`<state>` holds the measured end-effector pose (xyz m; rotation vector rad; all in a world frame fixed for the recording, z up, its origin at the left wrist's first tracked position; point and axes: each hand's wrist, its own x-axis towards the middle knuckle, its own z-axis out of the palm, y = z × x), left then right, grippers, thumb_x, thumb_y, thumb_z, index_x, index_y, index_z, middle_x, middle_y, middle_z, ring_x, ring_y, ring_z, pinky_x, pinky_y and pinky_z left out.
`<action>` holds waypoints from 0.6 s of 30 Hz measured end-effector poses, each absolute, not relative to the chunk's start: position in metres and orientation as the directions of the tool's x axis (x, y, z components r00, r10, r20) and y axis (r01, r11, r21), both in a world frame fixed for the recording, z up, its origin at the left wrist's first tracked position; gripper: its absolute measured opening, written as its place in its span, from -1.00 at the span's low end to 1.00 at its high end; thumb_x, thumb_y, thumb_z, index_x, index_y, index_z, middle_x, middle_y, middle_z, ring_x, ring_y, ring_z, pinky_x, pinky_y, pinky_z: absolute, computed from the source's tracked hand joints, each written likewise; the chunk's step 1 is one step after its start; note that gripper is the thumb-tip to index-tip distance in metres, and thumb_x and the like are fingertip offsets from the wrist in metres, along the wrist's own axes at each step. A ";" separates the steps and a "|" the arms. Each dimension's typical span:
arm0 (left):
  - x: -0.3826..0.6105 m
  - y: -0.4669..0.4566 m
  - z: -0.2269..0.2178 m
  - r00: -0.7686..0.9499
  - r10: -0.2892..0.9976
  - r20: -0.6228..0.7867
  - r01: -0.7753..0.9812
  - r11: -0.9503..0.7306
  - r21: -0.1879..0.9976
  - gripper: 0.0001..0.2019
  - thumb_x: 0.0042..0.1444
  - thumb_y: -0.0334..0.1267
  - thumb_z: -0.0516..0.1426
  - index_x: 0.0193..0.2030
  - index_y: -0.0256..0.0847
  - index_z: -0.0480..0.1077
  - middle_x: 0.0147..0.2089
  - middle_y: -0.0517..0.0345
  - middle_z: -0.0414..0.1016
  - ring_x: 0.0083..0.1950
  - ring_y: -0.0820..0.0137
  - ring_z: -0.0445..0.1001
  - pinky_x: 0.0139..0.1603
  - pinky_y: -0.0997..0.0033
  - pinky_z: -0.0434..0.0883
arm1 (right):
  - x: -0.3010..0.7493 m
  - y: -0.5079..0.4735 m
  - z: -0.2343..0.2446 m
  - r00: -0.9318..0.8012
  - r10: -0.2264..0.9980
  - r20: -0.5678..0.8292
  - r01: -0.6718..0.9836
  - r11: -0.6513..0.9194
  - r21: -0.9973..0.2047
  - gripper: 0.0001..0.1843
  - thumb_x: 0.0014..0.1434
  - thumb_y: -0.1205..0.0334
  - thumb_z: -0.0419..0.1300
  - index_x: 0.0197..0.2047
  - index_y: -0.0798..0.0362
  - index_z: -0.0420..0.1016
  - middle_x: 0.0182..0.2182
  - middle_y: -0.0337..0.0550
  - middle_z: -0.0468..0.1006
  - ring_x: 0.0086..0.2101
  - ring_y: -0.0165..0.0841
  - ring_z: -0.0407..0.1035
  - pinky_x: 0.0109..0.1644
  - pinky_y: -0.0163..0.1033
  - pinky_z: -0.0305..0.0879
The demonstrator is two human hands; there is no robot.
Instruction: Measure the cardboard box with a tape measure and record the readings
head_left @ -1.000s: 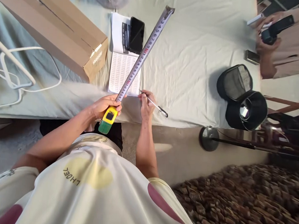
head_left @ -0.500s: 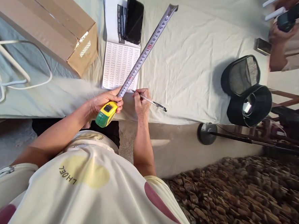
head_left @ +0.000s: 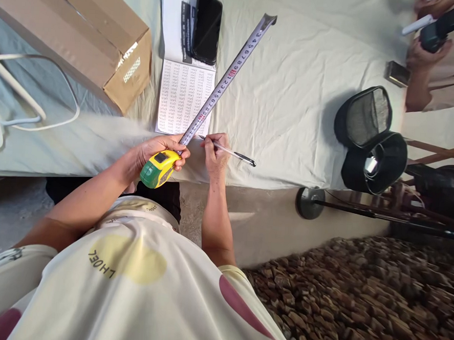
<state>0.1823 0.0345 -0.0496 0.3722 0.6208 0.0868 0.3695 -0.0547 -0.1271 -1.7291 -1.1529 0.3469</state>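
Well, the tape measure (head_left: 156, 171) sits just left of the middle of the frame, its metal blade (head_left: 226, 85) drawn out slantwise over the notebook (head_left: 181, 98) toward the upper middle. The left hand (head_left: 162, 150) is closed about the front of its casing and the root of the blade, fingers curled snugly. Nearer the centre, the right hand (head_left: 216, 151) pinches a slim pen (head_left: 235, 154), its point at the page's lower right corner; whether it touches the paper I can't tell.

I'd judge the page well advanced: columns of small marks fill it nearly top to bottom, and the blade is out, not yet wound in. How much is left I can't say.

That casing is rounded and smooth, yellow in front and green behind; the blade is a stiff, shiny ribbon, bent at its end. A glossy black phone (head_left: 207, 27) lies flat on the upper page. Upper left, a blunt cardboard box (head_left: 77, 32) rests on softly wrinkled pale cloth (head_left: 293, 92).
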 end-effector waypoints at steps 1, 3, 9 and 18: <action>0.182 0.034 -0.049 0.811 0.190 -0.554 0.031 0.931 0.364 -0.76 0.13 -0.47 0.15 -0.07 -0.23 0.45 -0.39 0.16 0.39 -0.50 0.48 0.33 -0.43 0.50 0.35 | 0.370 -0.055 -0.127 0.506 0.822 0.260 0.541 -0.067 -0.839 -0.73 0.33 -0.04 0.08 -0.30 -0.07 0.41 -0.45 -0.28 0.53 -0.41 -0.34 0.45 -0.24 -0.16 0.39; 0.182 0.034 -0.048 0.810 0.188 -0.556 0.033 0.931 0.363 -0.76 0.12 -0.47 0.15 -0.06 -0.22 0.45 -0.38 0.15 0.40 -0.50 0.47 0.33 -0.44 0.50 0.36 | 0.370 -0.055 -0.127 0.505 0.827 0.247 0.539 -0.078 -0.839 -0.75 0.33 -0.01 0.08 -0.30 -0.07 0.41 -0.44 -0.27 0.53 -0.40 -0.33 0.45 -0.22 -0.16 0.39; 0.182 0.035 -0.048 0.807 0.174 -0.565 0.049 0.933 0.358 -0.74 0.13 -0.47 0.16 -0.04 -0.20 0.46 -0.37 0.15 0.40 -0.50 0.49 0.34 -0.44 0.51 0.35 | 0.371 -0.054 -0.129 0.505 0.830 0.235 0.543 -0.095 -0.834 -0.80 0.33 0.06 0.09 -0.30 -0.09 0.40 -0.45 -0.28 0.52 -0.40 -0.33 0.44 -0.20 -0.14 0.40; 0.182 0.036 -0.049 0.838 0.129 -0.531 0.082 0.931 0.355 -0.67 0.13 -0.46 0.17 0.03 -0.14 0.49 -0.38 0.16 0.40 -0.49 0.46 0.36 -0.45 0.51 0.31 | 0.371 -0.055 -0.128 0.489 0.842 0.228 0.564 -0.106 -0.819 -0.81 0.34 0.06 0.09 -0.32 -0.10 0.37 -0.46 -0.29 0.52 -0.40 -0.30 0.44 -0.17 -0.11 0.42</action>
